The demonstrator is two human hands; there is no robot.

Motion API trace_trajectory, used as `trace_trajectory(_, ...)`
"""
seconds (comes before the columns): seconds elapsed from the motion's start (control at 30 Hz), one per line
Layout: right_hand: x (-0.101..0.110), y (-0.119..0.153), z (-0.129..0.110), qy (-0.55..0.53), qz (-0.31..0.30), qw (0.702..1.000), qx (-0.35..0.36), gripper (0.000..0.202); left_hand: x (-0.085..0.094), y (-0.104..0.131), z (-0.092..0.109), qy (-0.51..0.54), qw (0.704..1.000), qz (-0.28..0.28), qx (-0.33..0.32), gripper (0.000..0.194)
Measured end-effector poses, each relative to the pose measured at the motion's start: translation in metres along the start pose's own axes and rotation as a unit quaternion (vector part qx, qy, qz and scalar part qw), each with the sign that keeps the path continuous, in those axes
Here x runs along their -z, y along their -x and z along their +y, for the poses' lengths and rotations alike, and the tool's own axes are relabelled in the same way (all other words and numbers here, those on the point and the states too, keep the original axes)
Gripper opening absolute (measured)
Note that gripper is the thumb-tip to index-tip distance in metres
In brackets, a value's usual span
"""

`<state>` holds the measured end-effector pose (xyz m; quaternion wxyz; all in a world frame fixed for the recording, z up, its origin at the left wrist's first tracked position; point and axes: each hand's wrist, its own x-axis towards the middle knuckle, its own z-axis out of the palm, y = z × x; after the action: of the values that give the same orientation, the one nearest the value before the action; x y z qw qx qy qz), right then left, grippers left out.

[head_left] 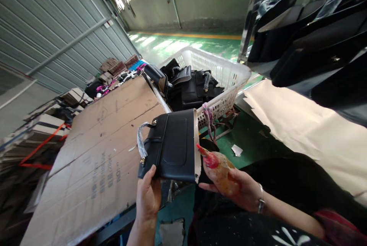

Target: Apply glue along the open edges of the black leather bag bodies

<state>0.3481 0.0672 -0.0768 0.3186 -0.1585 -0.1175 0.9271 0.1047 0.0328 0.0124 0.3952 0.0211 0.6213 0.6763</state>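
My left hand grips the lower edge of a black handbag piece, its thumb on top. The piece has a handle wrapped in clear plastic with gold-coloured fittings at its ends. A pale, rough strip runs along its right edge. In my right hand lies an amber glue bottle with a red nozzle. The nozzle tip is close to the pale edge; whether it touches cannot be made out.
A white plastic basket holding black bag pieces stands ahead. Flattened cardboard covers the table at left, with stacked pieces beyond. Black bags hang on a rack at right, above beige sheeting. A paper scrap lies on the green floor.
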Motion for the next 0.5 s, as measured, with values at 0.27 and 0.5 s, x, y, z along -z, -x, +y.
trace_trajectory(0.27,-0.040,-0.023,0.001,-0.016,-0.010,0.999,0.047,0.045,0.048,0.037,0.028,-0.241,0.958,-0.149,0.041,0.027)
trace_trajectory(0.5,-0.047,-0.022,-0.005,0.009,-0.028,0.996,0.087,0.043,0.056,-0.002,0.106,-0.461,0.866,-0.157,-0.115,0.047)
